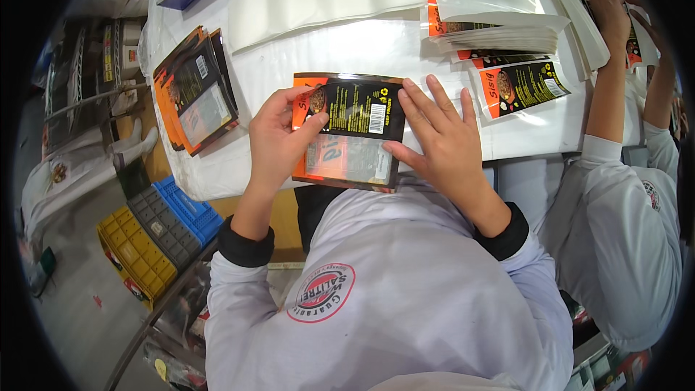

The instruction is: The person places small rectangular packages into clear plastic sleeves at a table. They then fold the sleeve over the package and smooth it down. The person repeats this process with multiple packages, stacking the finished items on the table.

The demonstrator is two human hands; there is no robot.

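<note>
A flat black-and-orange printed plastic food pouch (353,136) lies in front of me at the table's near edge. Its upper part bears writing and a barcode, and a clear window panel fills the lower part. My left hand (285,133) grips the pouch by its left side, thumb on top and the other fingers partly hidden behind it. Flat against the right side rests my right hand (442,130), fingers spread, the fingertips and thumb touching the pouch's edge. To the left lies a fanned stack of similar pouches (195,92).
Printed labels or sheets (521,87) and a stack of white-backed sheets (494,41) lie right on the white-covered table (260,73). A co-worker's hands (611,13) handle similar pieces at far right. Yellow, grey and blue plastic crates (163,231) stand on the floor, lower left.
</note>
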